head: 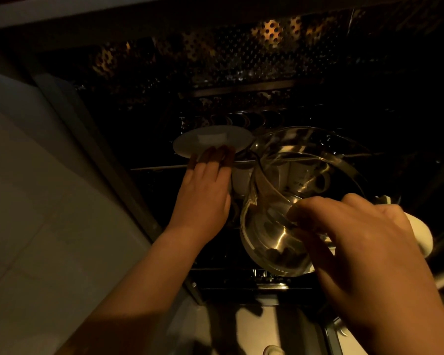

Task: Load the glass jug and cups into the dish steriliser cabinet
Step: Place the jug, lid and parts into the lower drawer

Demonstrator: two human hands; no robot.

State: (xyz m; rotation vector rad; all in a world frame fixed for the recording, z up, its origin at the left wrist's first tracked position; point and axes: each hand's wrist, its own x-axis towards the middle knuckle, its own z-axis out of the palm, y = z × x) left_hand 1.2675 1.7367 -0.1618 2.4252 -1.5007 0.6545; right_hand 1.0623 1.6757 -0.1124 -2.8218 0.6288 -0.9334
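**At the steriliser's open door, a jug goes in by hand**

Inside a dim dish steriliser cabinet [241,73], lit only in patches on its perforated metal back wall [267,32], a person works with both bare hands over a wire rack [164,167]. The right hand [356,239] holds a clear glass jug [272,226] tilted on its side, mouth towards the cabinet's interior and base towards the camera; its fingers [318,203] are curled round the jug's near side, clamped on the glass. The jug sits low and right of centre, above the rack, and whether it touches the wires cannot be told. Through and beside the glass, pale cups [241,180] show on the rack, one with a handle [323,180] visible behind the jug's wall. The left hand [205,190] reaches further in, its fingers [215,156] straight and close together, their tips resting on the near edge of a white round lid [213,140] with a raised knob at its centre. A rounded white object [420,234] peeks out from behind the right hand; what it is cannot be made out. Pale tiled floor [36,201] lies to the left of the cabinet frame.
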